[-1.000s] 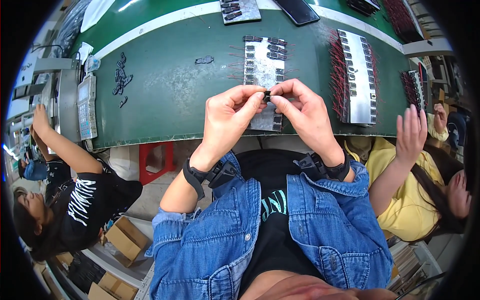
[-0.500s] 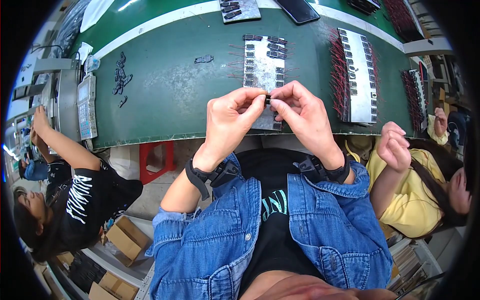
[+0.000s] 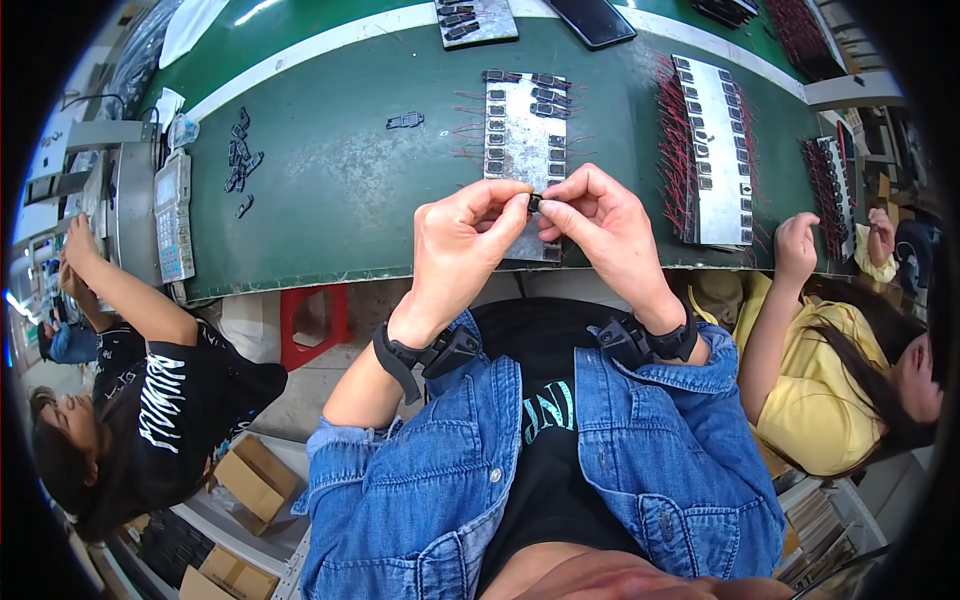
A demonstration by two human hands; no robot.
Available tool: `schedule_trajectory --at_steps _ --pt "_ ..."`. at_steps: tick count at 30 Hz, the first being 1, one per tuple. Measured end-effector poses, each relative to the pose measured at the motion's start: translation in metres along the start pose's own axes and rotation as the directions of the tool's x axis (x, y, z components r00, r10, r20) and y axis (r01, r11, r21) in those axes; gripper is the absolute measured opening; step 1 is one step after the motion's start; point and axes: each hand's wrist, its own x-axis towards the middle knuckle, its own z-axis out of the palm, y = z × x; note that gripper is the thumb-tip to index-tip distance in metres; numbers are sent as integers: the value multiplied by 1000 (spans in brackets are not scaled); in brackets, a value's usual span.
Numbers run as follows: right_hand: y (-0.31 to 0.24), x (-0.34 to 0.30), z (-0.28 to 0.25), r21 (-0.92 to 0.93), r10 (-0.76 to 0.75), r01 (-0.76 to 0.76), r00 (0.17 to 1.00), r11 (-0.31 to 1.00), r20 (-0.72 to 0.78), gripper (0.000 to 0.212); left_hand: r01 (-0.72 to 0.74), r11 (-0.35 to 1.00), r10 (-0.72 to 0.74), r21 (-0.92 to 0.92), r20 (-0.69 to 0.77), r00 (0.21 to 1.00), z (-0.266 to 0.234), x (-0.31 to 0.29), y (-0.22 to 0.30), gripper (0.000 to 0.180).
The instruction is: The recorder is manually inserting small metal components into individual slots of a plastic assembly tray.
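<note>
Between the fingertips of my two hands is a small black part, mostly hidden by the fingers. My left hand pinches it from the left with thumb and forefinger. From the other side my right hand does the same. Both hands are held over the near end of a flat metal plate. Small dark rectangular pieces with thin red wires line both long edges of that plate. At its far end lie a few longer black pieces. One loose black piece rests on the green table left of the plate.
A pile of black pieces lies at the left, near a keypad device. To the right sits another plate edged with red-wired pieces. A phone lies at the back. Co-workers sit on both sides, one hand near the table edge.
The black part has turned slightly between my fingers, and my right fingertips have shifted a little around it. The right-hand co-worker's hand has moved up toward the table edge.
</note>
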Motion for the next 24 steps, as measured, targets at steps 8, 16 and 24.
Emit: schedule_trajectory --at_steps 8,16,24 --pt "0 -3 10 -112 -66 56 994 992 -86 10 85 996 -84 -12 65 994 -5 4 6 18" --pt "-9 -7 12 -459 -241 193 969 867 -47 13 -16 1000 18 -21 70 997 -3 2 17 15" --pt "-20 1 4 -693 -473 355 881 628 22 17 -160 967 106 197 257 960 -16 34 38 11"
